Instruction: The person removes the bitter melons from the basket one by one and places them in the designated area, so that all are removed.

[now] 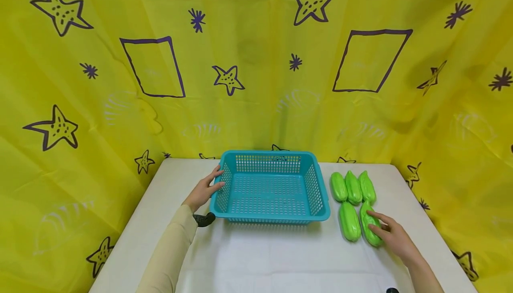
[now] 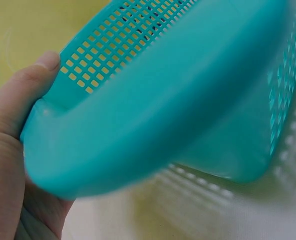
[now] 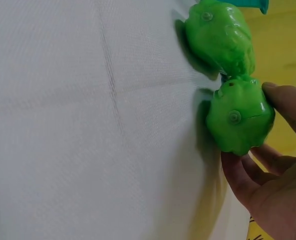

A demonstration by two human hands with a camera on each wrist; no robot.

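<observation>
A turquoise plastic basket (image 1: pixel 272 217) with perforated walls stands on the white table. My left hand (image 1: pixel 202 191) grips its left rim; in the left wrist view the thumb lies at the rim (image 2: pixel 112 140) and other fingers are partly hidden beneath it. To the basket's right lie several glossy green toy vegetables, long and plump like gourds, in two rows. With thumb and fingers on opposite sides, my right hand (image 1: pixel 394 238) holds the front right green toy vegetable (image 3: pixel 240 120). Its neighbour (image 1: pixel 350 221) lies beside it on the left, close against it.
Behind the held one are three more green toy vegetables (image 1: pixel 353 188) near the basket's right wall. A yellow curtain (image 1: pixel 256 119) with drawn stars encloses the table (image 1: pixel 256 257) at the back and sides. Dark objects (image 1: pixel 204 219) show near the left wrist and at the bottom edge.
</observation>
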